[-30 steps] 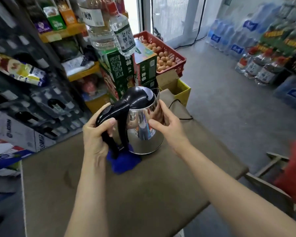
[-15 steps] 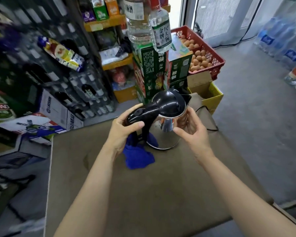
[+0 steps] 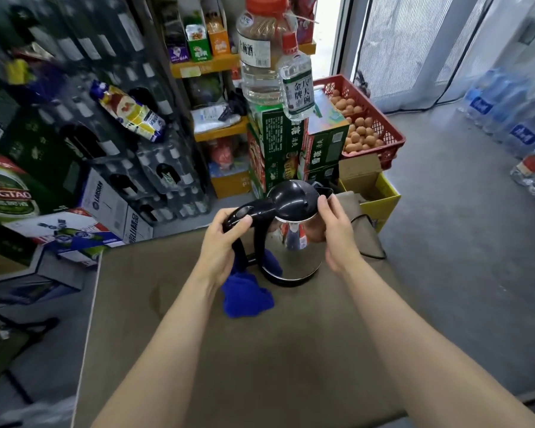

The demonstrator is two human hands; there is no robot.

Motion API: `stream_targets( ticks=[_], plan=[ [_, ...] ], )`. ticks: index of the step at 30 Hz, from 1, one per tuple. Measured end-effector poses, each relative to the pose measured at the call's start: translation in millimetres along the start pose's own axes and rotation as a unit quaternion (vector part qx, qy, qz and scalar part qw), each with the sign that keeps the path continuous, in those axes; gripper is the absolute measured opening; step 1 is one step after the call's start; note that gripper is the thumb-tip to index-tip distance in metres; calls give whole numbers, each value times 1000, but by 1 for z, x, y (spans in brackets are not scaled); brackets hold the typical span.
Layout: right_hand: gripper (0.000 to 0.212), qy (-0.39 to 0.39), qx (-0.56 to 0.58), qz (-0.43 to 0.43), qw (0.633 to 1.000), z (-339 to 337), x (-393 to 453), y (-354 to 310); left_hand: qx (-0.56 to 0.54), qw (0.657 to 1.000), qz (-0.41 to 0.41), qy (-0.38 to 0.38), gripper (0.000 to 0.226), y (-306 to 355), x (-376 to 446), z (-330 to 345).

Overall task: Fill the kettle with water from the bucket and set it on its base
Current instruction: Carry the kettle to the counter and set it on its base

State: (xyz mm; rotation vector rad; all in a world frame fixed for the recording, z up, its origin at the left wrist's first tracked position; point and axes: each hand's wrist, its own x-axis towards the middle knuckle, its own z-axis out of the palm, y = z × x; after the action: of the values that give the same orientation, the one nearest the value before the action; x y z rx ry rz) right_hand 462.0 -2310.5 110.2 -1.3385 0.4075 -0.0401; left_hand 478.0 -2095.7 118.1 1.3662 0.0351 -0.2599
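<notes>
A steel kettle [image 3: 294, 254] with a black lid and black handle stands on the brown table [image 3: 260, 359], on a black base rim just visible beneath it. My left hand [image 3: 221, 245] grips the handle, thumb over its top. My right hand [image 3: 337, 233] is pressed flat against the kettle's right side near the lid, fingers curved around the body. A black cord [image 3: 368, 239] runs from behind the kettle toward the right. A crumpled blue cloth [image 3: 246, 296] lies against the kettle's left foot. No bucket is in view.
Green cartons [image 3: 278, 149] topped with large clear bottles [image 3: 260, 57] stand just behind the table. A red crate of eggs [image 3: 368, 131] and a yellow box [image 3: 380, 199] sit at the back right. Bottle crates and shelves fill the left; water packs [image 3: 507, 118] line the far right floor.
The view has swung left and pulled back, so the red thing at the right is out of sight. Both hands stay on the kettle, which now rests lower on the table.
</notes>
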Motion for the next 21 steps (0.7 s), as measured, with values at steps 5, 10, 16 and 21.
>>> stream_targets(
  ticks=[5,10,16,21],
  plan=[
    [54,-6,-9,-17,1000,10,5,-3,-24,1000,-13,3,26,6,19,-10],
    [72,-36,-45,-5,998,1,-4,10,-13,1000,-12,2,18,-11,6,-20],
    [61,-37,-98,-20,994,-10,-8,10,21,1000,-15,-14,31,-12,0,-19],
    [55,-27,-146,-17,989,1,-18,18,106,993,-57,4,45,-9,-5,-21]
  ],
)
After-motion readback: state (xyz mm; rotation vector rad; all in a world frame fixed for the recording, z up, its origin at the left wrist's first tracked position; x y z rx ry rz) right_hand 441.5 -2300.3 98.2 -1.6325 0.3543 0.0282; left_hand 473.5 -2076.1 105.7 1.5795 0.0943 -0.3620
